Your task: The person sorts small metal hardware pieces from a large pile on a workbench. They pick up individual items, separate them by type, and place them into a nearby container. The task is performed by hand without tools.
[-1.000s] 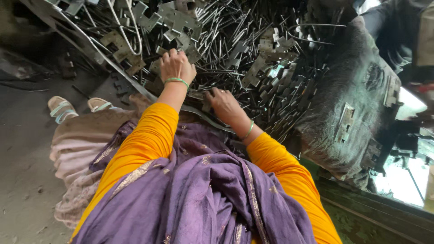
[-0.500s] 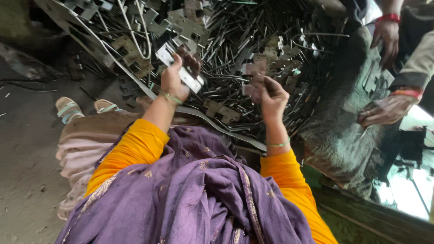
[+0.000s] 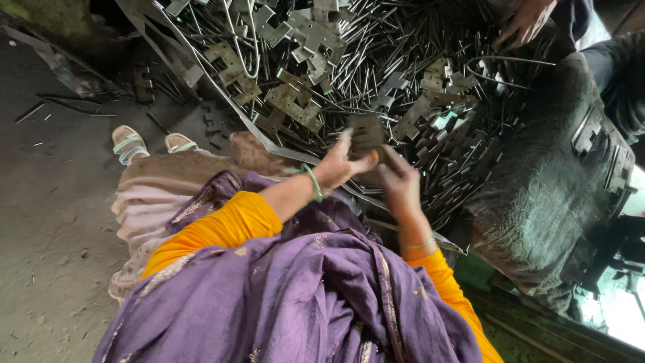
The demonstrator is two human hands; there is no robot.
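Plate point(image 3: 366, 133), a flat dark metal piece, is sitting up between both hands right over the edge of the scrap pile point(image 3: 376, 60). Left hand point(image 3: 339, 165) is pinching it, thumb and fingers closing on the lower left side. Right hand point(image 3: 398, 181) is coming in from the other side with fingers pressing on the bottom right corner, so it looks like a two-handed pinch. It's a bit blurry there, so I can't tell exactly how much of the piece each hand is covering. My guess is it's being held up off the heap like that so it's clear of all the other bits and easier to look over or turn.

Pile itself is a big tangle of thin rods and notched brackets point(image 3: 293, 101), all lying every which way, with a few bent wire loops on top. Person is squatting right at the edge of it, sandals point(image 3: 127, 143) on the dirt floor point(image 3: 47, 222), which is keeping everything within arm's reach. Green bangle point(image 3: 314, 183) is showing on the left wrist.

Someone else's hand point(image 3: 527, 20) is reaching into the heap at the top right. A dark sack point(image 3: 544, 195) is sitting to the right, with a couple more brackets lying on it.
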